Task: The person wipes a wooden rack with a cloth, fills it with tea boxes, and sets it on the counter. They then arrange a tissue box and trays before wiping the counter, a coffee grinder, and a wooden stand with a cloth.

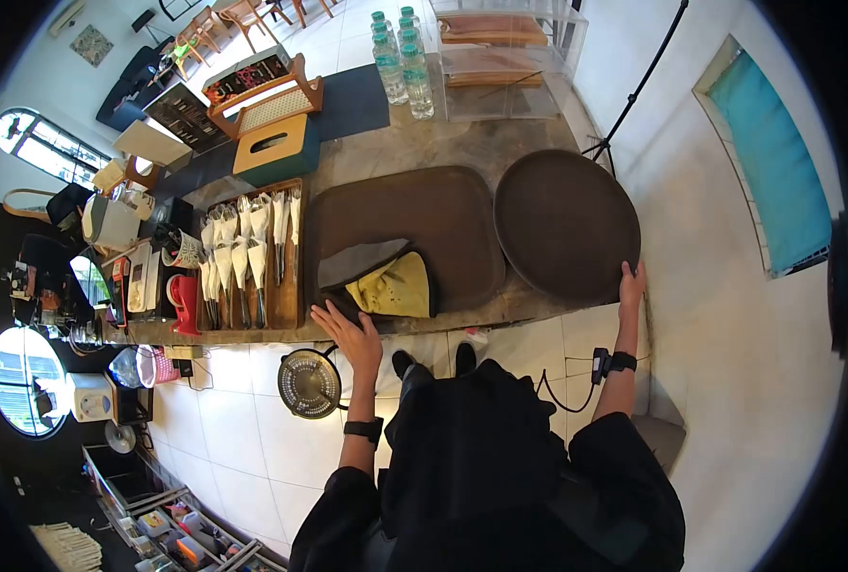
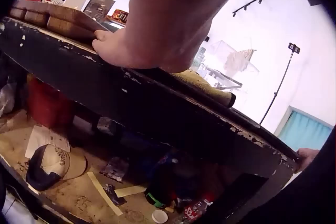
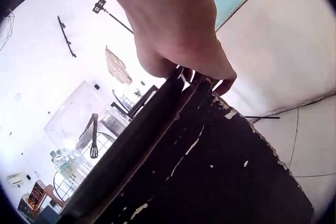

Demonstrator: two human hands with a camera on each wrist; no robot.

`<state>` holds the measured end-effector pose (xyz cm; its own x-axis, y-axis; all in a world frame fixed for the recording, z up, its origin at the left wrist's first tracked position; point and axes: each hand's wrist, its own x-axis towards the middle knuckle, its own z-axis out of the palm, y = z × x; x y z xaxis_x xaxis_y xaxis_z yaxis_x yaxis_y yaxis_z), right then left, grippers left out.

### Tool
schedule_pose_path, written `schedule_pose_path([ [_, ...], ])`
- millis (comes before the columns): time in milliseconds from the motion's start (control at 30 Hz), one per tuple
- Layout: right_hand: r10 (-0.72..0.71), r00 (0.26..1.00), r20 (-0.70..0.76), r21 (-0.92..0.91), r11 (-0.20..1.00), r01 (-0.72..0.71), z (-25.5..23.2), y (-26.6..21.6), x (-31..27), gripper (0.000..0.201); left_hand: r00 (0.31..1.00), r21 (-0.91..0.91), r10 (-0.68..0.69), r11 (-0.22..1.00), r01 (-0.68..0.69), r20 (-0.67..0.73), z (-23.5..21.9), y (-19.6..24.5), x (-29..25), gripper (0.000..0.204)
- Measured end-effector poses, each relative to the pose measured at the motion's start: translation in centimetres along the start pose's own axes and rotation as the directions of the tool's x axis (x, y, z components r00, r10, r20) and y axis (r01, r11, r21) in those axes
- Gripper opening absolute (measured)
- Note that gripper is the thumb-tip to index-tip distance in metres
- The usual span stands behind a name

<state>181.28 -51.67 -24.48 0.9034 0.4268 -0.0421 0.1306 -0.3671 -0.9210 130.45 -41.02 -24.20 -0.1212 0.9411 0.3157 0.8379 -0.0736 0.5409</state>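
Note:
My left hand (image 1: 351, 338) rests with spread fingers at the counter's front edge, by the near left corner of a brown rectangular tray (image 1: 400, 205). On that tray, just beyond the fingers, lies a folded yellow and grey cloth (image 1: 391, 286). A round dark brown tray (image 1: 567, 224) sits to the right. My right hand (image 1: 631, 286) grips its near right rim, thumb on the tray side. In the right wrist view, fingers (image 3: 226, 83) bend down by the counter's chipped corner; the wrist hides the thumb.
A wooden cutlery tray (image 1: 300, 257) holds wrapped cutlery at left. Behind stand a tissue box (image 1: 276, 148), water bottles (image 1: 414, 81) and a clear case (image 1: 500, 95). A wall (image 1: 720, 381) flanks the right end. Below the counter (image 2: 131, 95) are a cap (image 2: 52, 163) and clutter.

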Motion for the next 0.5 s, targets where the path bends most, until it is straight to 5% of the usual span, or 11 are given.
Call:
schedule_pose_path([
  [300, -0.088, 0.984, 0.156, 0.091, 0.993, 0.075, -2.0, 2.2, 1.3, 0.041, 0.999, 0.019, 0.052, 0.998, -0.052, -0.01, -0.4, -0.6, 0.3, 0.057],
  [433, -0.028, 0.986, 0.164, -0.062, 0.997, 0.038, -1.6, 2.1, 0.4, 0.051, 0.995, 0.159, 0.082, 0.985, -0.071, -0.059, 0.5, -1.2, 0.6, 0.054],
  [500, -0.033, 0.977, 0.211, 0.027, 0.999, 0.028, -1.6, 2.9, 0.8, 0.052, 0.999, 0.253, 0.012, 0.967, -0.004, -0.031, 0.2, -0.6, 0.3, 0.056],
])
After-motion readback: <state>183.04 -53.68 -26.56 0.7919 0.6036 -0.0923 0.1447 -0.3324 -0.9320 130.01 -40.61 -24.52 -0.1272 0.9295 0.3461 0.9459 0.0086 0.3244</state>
